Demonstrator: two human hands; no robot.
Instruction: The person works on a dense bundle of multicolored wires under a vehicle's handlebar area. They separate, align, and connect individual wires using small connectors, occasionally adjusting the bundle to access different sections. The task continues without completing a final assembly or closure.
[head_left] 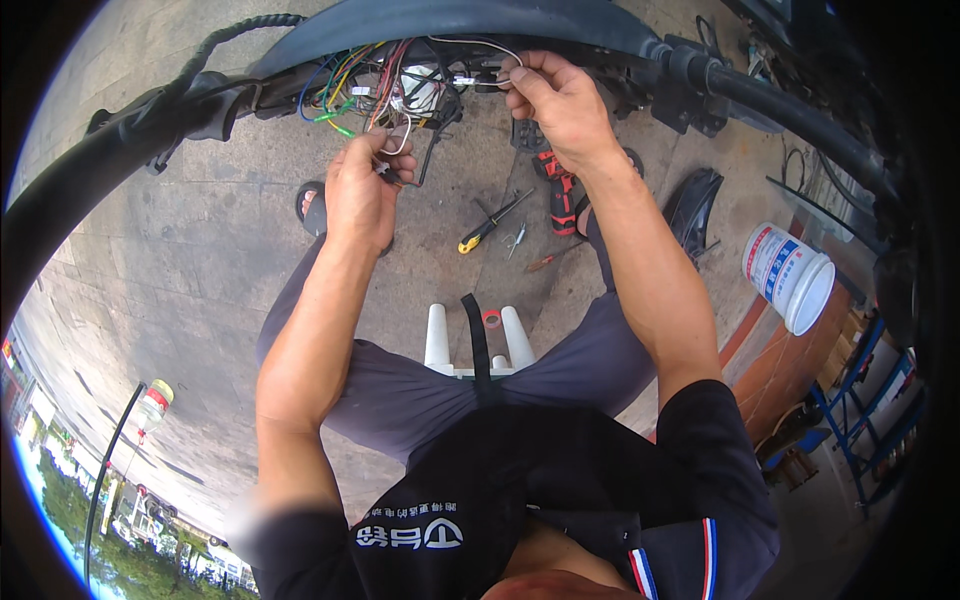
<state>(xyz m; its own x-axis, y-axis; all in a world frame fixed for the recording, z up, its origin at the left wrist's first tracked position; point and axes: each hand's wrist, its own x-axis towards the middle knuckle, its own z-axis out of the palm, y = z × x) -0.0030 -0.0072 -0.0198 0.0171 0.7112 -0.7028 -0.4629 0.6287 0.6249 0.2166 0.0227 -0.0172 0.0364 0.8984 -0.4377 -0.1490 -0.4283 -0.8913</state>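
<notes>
My left hand (364,190) is closed, thumb against fingers, on a white wire (407,135) that loops up from it. A small dark piece, perhaps a connector, shows at its fingertips. Farther right, my right hand (556,105) pinches a thin pale wire (503,82) between thumb and forefinger. Between and above the hands lies a tangle of coloured wires (372,78), red, yellow, blue, green and white, with several white connectors. It hangs under a dark curved panel (450,25). Green sleeves (342,129) on wires show just above my left hand.
Black bars (100,190) flank the panel. On the paved floor lie a yellow-black screwdriver (480,234), a red-black power drill (560,196), a small metal tool (517,241) and an orange-handled tool (543,263). A white bucket (808,290) stands right. Under me is a white stool (437,335).
</notes>
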